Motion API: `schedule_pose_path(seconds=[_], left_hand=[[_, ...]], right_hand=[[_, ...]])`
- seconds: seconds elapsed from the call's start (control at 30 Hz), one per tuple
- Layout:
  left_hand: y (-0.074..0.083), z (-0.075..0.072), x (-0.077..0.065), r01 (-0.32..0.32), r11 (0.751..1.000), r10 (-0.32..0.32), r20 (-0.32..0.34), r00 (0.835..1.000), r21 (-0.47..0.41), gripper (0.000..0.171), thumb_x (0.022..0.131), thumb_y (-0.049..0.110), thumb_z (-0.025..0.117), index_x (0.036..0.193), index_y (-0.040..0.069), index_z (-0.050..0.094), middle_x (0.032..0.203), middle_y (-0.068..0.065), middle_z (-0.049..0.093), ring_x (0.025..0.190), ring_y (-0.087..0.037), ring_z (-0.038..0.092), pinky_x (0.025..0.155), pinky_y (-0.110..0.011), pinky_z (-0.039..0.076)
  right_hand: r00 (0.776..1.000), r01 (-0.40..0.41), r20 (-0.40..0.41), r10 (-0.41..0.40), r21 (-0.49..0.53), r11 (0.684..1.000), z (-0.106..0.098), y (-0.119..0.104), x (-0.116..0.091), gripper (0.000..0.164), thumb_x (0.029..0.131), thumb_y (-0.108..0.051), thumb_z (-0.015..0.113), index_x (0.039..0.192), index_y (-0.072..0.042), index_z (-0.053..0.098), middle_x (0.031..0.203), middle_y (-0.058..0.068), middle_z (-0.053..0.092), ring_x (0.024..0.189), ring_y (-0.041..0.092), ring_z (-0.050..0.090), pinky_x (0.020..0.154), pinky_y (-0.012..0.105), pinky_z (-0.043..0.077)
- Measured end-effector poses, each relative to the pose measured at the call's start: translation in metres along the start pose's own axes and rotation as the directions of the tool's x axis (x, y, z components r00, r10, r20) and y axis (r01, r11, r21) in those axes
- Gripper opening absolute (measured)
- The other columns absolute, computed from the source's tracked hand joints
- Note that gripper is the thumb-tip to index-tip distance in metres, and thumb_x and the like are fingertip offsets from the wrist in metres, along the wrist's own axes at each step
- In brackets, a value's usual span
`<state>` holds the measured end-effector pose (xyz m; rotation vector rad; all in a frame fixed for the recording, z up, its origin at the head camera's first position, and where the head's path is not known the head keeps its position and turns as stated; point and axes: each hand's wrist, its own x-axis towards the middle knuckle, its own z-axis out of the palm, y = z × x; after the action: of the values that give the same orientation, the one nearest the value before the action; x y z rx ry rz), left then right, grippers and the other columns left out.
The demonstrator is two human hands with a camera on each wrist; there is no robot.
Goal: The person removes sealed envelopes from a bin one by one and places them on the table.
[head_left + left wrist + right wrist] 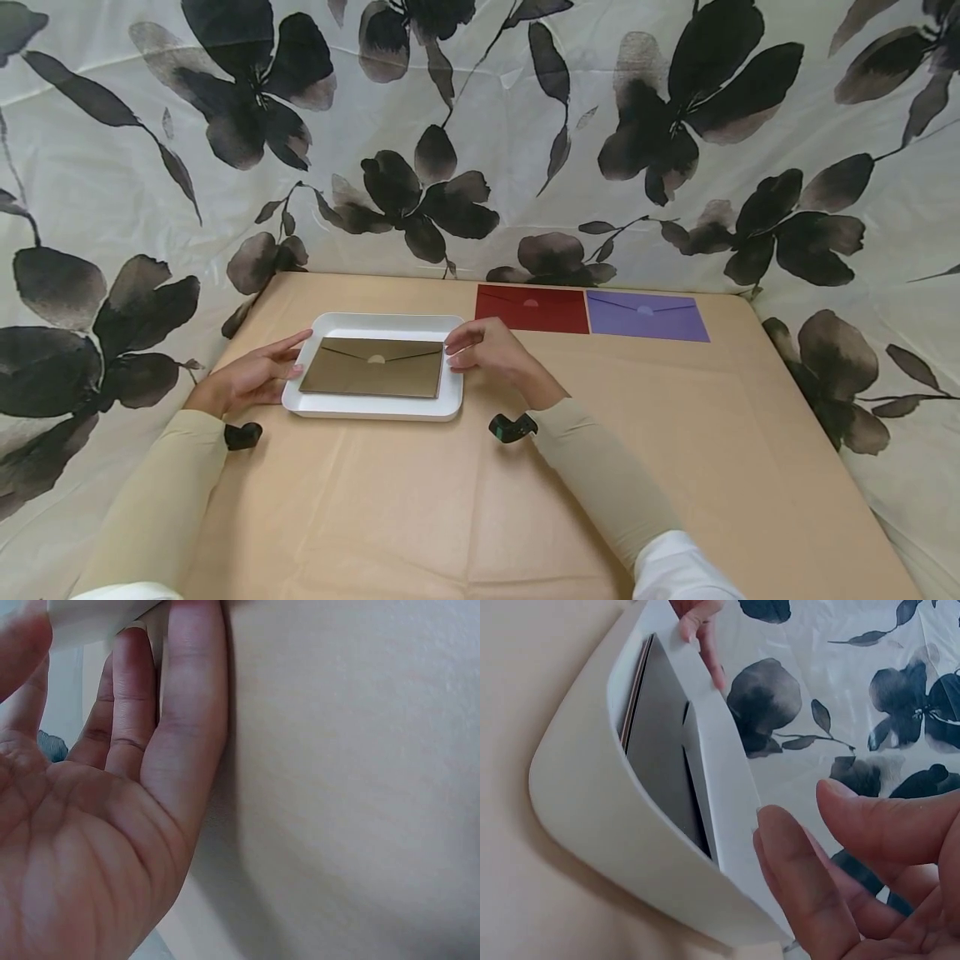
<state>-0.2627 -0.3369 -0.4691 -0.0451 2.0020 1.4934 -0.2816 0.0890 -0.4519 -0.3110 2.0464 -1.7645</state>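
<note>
A shallow white tray [330, 406] with rounded corners holds a stack of envelopes, a gold-brown envelope [375, 379] on top with its flap side up. My left hand [251, 377] grips the tray's left edge, thumb over the rim; in the left wrist view its fingers [135, 697] reach along the tray wall close to the tabletop. At the opposite end is my right hand [495, 354], fingertips right at the right rim. The right wrist view shows its thumb [885, 825] apart from the fingers, with nothing between them.
A red envelope [532, 310] and a purple envelope [648, 317] lie side by side at the table's back edge, right of the tray. Tan covering spreads over the table [600, 417]. Behind and around it hangs a white cloth [525, 192] with dark flowers.
</note>
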Motion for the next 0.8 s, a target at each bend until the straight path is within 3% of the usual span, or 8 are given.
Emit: schedule_pose_path(seconds=[0.23, 0.43, 0.63, 0.8], left_hand=[[0.0, 0.001, 0.001, 0.001, 1.0, -0.001, 0.001, 1.0, -0.02, 0.087, 0.106, 0.014, 0.058, 0.167, 0.037, 0.001, 0.175, -0.02, -0.001, 0.131, -0.027, 0.053, 0.097, -0.043, 0.059], [-0.001, 0.0, 0.003, 0.006, 1.0, -0.006, -0.005, 1.0, -0.017, 0.085, 0.106, 0.014, 0.057, 0.168, 0.036, 0.002, 0.175, -0.018, 0.001, 0.132, -0.028, 0.053, 0.098, -0.045, 0.059], [-0.004, 0.0, 0.0, 0.012, 1.0, -0.012, -0.015, 1.0, -0.014, 0.086, 0.105, 0.015, 0.059, 0.168, 0.037, 0.003, 0.175, -0.019, 0.002, 0.128, -0.026, 0.056, 0.097, -0.044, 0.059], [-0.003, 0.0, 0.001, 0.003, 1.0, -0.003, -0.016, 1.0, -0.009, 0.085, 0.105, 0.015, 0.059, 0.167, 0.037, 0.005, 0.175, -0.018, 0.002, 0.13, -0.028, 0.053, 0.097, -0.043, 0.059]], right_hand=[[0.996, -0.081, 0.034, 0.08, 0.033, 0.996, 0.013, -0.007, 0.002, 0.04, 0.094, 0.005, 0.068, 0.133, 0.01, 0.062, 0.111, 0.028, 0.072, 0.088, 0.027, 0.077, 0.087, 0.04, 0.063], [0.995, -0.099, 0.043, 0.096, 0.087, 0.991, 0.027, -0.008, 0.007, 0.051, 0.1, -0.006, 0.061, 0.147, 0.008, 0.048, 0.135, 0.027, 0.058, 0.127, 0.045, 0.062, 0.105, 0.054, 0.054], [0.992, -0.125, 0.019, 0.123, 0.1, 0.987, 0.04, -0.006, 0.008, 0.057, 0.103, -0.017, 0.061, 0.153, 0.003, 0.041, 0.149, 0.023, 0.052, 0.141, 0.04, 0.052, 0.117, 0.06, 0.043], [0.988, -0.155, 0.015, 0.155, 0.181, 0.971, 0.047, -0.005, 0.008, 0.064, 0.106, -0.028, 0.058, 0.159, -0.001, 0.033, 0.161, 0.018, 0.04, 0.153, 0.036, 0.036, 0.122, 0.064, 0.033]])
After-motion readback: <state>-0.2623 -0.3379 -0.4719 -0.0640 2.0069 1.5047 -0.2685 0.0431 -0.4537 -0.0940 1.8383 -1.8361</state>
